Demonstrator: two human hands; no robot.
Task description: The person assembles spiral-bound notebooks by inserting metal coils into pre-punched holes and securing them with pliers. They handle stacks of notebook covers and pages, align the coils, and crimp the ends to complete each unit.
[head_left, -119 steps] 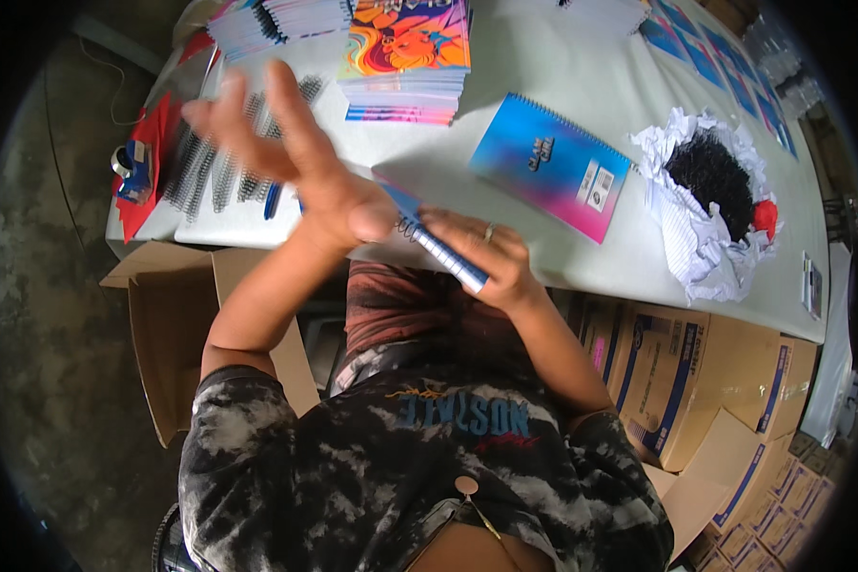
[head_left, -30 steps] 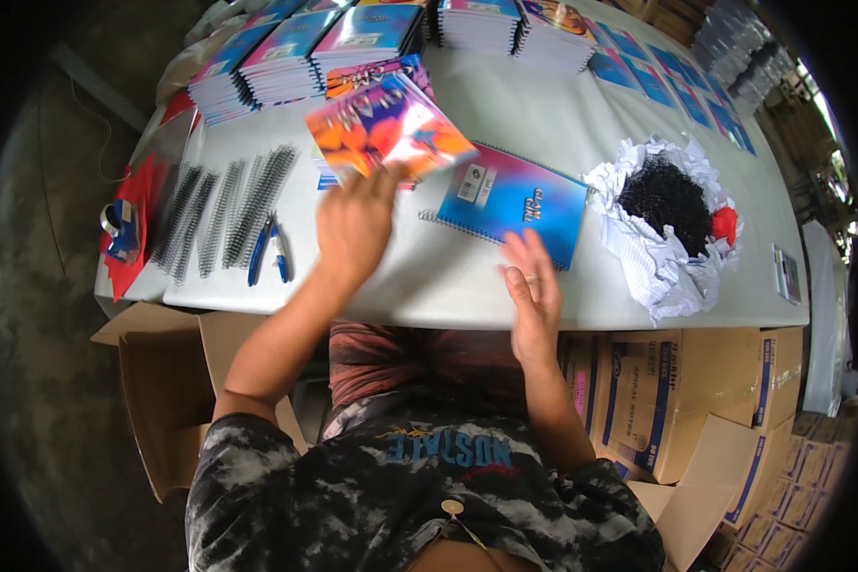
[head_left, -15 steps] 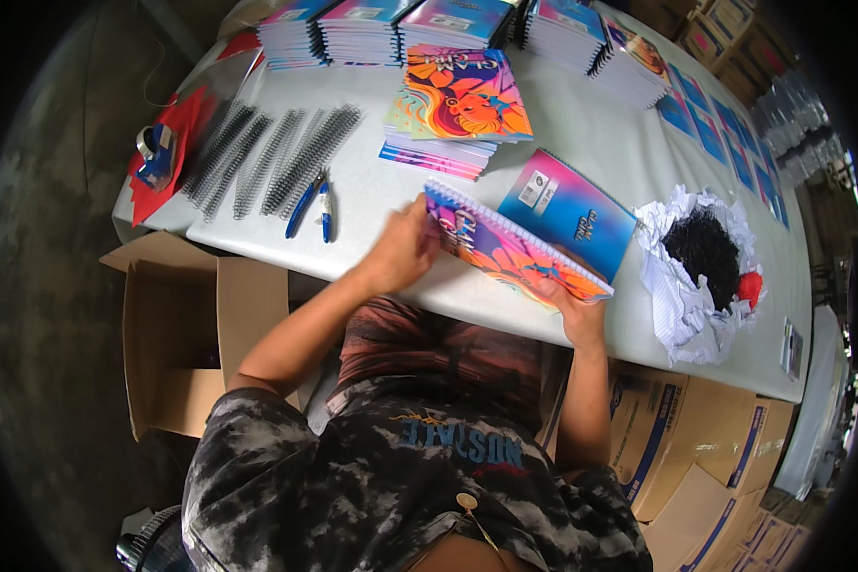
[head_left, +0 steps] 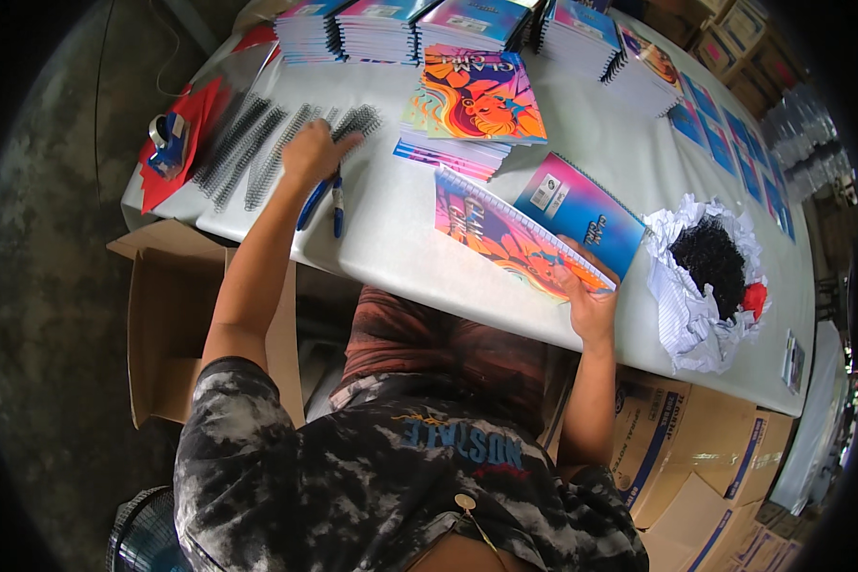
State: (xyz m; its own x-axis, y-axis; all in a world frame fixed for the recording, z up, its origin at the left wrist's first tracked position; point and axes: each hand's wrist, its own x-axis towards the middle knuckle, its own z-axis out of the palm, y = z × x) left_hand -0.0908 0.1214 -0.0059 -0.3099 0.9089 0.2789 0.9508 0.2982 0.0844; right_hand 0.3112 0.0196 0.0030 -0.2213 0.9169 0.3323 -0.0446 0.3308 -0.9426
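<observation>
Coiled notebooks (head_left: 377,36) stand stacked at the back, looking finished; a glossy pile (head_left: 481,95) nearer me looks uncoiled. So does the punched-edge orange notebook (head_left: 496,238) my right grip (head_left: 589,296) clasps over the counter (head_left: 391,253). My left grip (head_left: 315,153) is over springy wire coils (head_left: 241,145); whether it pinches one, I cannot tell.

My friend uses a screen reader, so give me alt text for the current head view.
A person's right hand holds an orange-purple notebook near a blue-pink notebook lying on a pale table. The left hand is at loose wire coils, and crumpled paper lies at right.
</observation>
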